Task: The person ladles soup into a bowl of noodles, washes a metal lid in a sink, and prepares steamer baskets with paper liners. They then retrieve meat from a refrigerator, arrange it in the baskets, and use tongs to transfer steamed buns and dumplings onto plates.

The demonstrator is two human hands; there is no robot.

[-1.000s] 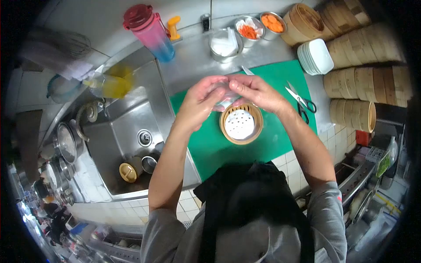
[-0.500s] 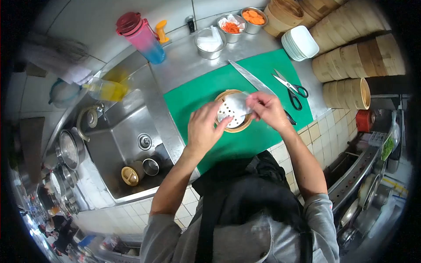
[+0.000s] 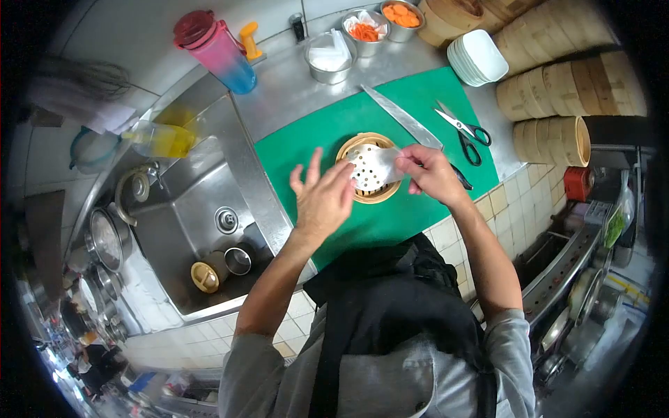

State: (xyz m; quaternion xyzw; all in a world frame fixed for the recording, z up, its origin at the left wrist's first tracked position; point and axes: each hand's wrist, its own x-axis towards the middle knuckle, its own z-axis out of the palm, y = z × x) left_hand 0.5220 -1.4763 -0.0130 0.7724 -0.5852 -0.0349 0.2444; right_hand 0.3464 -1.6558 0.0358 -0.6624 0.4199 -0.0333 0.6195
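A round bamboo steamer basket (image 3: 363,138) sits on the green cutting board (image 3: 296,150). Over its opening lies a white perforated steamer paper (image 3: 364,167), with slats showing below its lower edge. My right hand (image 3: 431,174) pinches the right edge of the paper between thumb and fingers, near the basket's rim. On the other side is my left hand (image 3: 324,198), its outer fingers spread apart and its other fingertips right at the paper's left edge. Beyond the basket a large knife (image 3: 404,120) lies slanted, its handle partly hidden behind my right hand and wrist.
Black-handled scissors (image 3: 463,132) lie on the board's right side. Stacked white dishes (image 3: 465,59) and bamboo steamers (image 3: 550,141) stand to the right. Metal bowls (image 3: 329,68) and a pink-blue bottle (image 3: 221,59) line the back. A sink (image 3: 188,209) is at left.
The paper has flattened and shifted left across the basket. My left hand has drawn back slightly from over it, its fingers spreading. My right hand keeps its pinch on the paper.
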